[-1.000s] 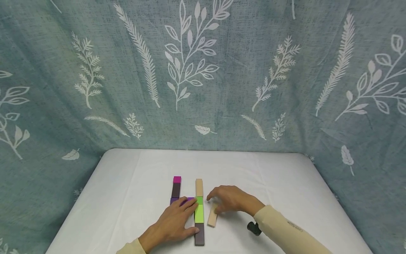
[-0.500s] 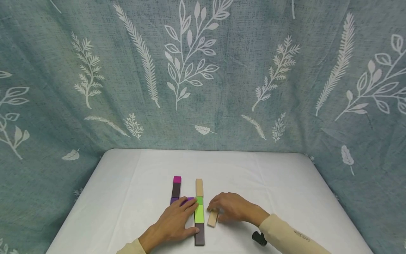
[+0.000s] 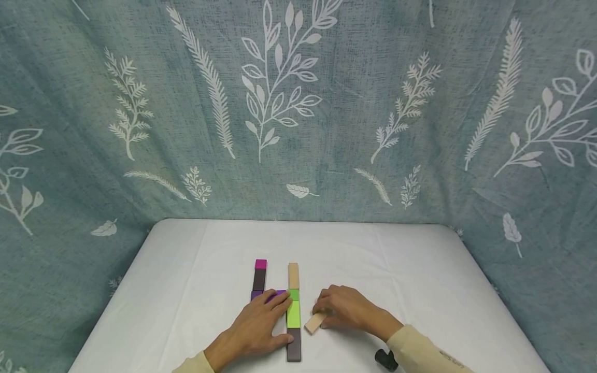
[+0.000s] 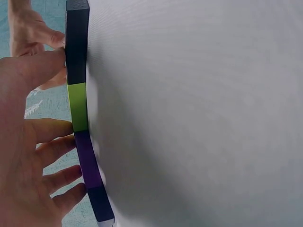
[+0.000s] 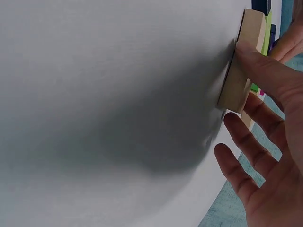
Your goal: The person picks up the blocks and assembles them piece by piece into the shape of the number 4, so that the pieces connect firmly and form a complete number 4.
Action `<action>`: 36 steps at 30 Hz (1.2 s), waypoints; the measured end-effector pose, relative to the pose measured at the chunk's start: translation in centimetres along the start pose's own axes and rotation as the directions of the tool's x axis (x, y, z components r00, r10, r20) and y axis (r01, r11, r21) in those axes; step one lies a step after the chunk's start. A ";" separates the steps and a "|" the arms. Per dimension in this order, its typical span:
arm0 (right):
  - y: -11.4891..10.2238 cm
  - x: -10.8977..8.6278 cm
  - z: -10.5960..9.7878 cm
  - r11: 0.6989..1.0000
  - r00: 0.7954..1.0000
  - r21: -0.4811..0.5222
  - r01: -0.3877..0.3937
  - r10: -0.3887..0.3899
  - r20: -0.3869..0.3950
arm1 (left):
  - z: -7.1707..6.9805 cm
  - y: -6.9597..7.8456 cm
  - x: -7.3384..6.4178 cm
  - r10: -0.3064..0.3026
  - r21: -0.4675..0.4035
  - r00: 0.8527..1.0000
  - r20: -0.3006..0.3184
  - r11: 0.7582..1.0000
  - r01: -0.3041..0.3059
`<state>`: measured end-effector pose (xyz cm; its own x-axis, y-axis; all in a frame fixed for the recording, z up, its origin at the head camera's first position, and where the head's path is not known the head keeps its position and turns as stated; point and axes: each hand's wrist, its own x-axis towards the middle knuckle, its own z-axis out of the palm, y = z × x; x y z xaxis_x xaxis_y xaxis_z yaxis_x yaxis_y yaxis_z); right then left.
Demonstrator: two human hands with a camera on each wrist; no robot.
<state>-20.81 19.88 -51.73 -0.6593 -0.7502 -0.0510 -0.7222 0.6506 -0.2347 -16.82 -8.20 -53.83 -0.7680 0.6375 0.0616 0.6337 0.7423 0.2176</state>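
Note:
My left hand lies over a row of flat blocks, fingers extended across a purple block and thumb on the dark grey block. A lime block, a green block and a plain wooden block continue that line away from me. To its right, my right hand pinches a second wooden block between thumb and fingers. This block sits slantwise beside the lime one, a gap between them. In the right wrist view the ring and little fingers stretch out loosely.
A magenta block and a dark block form a parallel line on the left. A small black cylinder shows by the right sleeve. The white-covered table ends at a leaf-patterned curtain.
My right hand has drawn back towards me and now pinches the wooden block, which has turned to a stronger slant. The left hand stays in place on the row.

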 end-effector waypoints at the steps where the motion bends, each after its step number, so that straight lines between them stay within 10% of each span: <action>1: 0.0 -0.1 0.0 1.000 1.000 0.006 -0.007 0.007 -0.002 | 0.0 0.0 0.0 0.000 0.000 1.000 -0.002 1.000 0.000; 36: 2.4 -0.1 0.0 0.986 0.963 0.050 -0.158 0.165 -0.215 | 0.0 0.0 0.0 -0.004 0.002 1.000 -0.010 1.000 0.005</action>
<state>-22.45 21.55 -52.32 -0.7987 -0.5894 0.1209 -0.5977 0.7542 -0.2719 -16.79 -8.21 -53.86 -0.7717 0.6321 0.0703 0.6304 0.7456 0.2159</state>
